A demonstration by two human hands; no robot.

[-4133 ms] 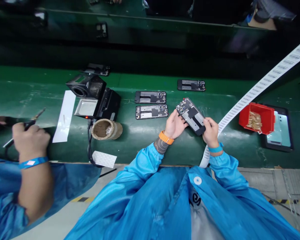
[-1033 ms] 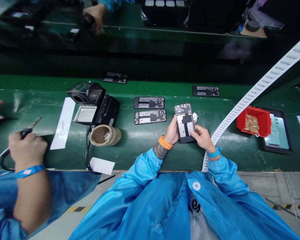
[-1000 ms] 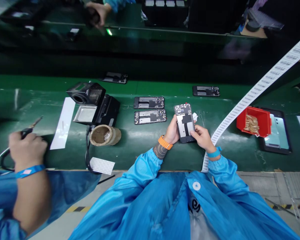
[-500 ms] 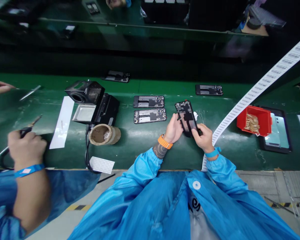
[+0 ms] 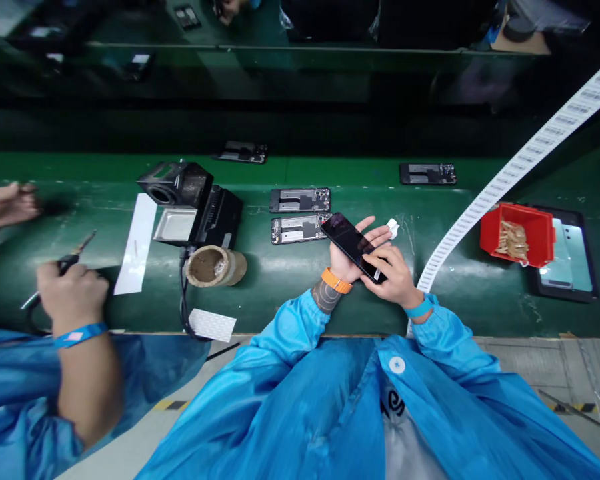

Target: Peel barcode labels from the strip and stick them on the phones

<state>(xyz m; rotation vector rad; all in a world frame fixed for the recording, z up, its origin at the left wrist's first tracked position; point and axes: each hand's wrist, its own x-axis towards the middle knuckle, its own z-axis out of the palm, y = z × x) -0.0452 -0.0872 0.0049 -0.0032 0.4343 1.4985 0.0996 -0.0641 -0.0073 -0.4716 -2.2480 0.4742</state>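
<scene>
A smartphone (image 5: 353,244) is tilted diagonally with its dark, glossy screen facing up. My right hand (image 5: 391,273) grips its lower right end between thumb and fingers. Beneath the phone lies my left hand (image 5: 347,261), palm up and open, its fingers stretched out past the phone's edge. The phone hides part of that palm. A small white label (image 5: 377,274) shows on the lower end of the screen. Just left of the phone's upper end, two opened phone frames (image 5: 301,200) with bare inner parts lie one behind the other. A crumpled white scrap (image 5: 393,228) sits beyond my fingers.
On the left stand a black soldering station (image 5: 217,217) and a round brown pot (image 5: 237,268). A co-worker's hand (image 5: 73,290) holds a soldering iron there. At right are a barcode label strip (image 5: 480,217), a red bin (image 5: 543,233) and a black tray (image 5: 587,267).
The phone has been turned over from its bare inner side to its screen side and swung leftward. My left palm has come under it; my right hand still grips its lower end.
</scene>
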